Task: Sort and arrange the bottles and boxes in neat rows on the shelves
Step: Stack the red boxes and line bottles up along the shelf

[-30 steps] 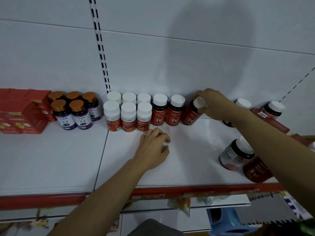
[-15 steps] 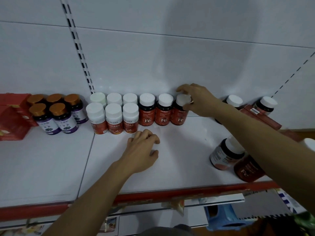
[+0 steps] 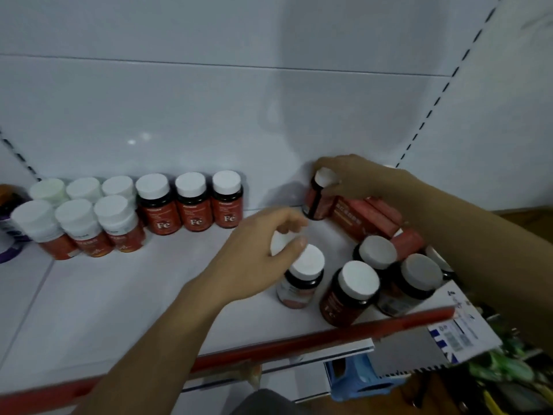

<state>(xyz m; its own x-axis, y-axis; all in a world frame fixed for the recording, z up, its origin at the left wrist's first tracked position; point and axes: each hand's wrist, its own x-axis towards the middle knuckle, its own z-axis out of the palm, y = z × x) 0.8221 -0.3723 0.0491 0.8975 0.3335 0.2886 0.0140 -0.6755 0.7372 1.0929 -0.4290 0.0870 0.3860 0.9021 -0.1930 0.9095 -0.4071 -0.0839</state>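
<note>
Right hand is at the back of the shelf, fingers wrapped over the white cap and shoulder of a dark bottle; that bottle is tilted, its base near the back panel, just beside the red boxes lying askew; left hand hangs mid-shelf with fingers curled and thumb against something white, seemingly the cap of a pale-labelled bottle standing below it; motion blur there, so I cannot tell whether that hand has a real hold or is only touching. The tidy row of three Fe bottles stands against the back panel, with a gap between it and the held bottle; orange-labelled bottles sit in two ranks further left; several loose bottles crowd the right front corner, close to the shelf's red edge. My read: these are small rigid plastic bottles, light, smooth-sided, top-heavy enough to tip if nudged at the cap; best taken from above, fingers around the cap and shoulder, or round the waist for sliding; boxes are stiff card, best taken across the long sides; the front-corner bottles look easiest to knock off.
</note>
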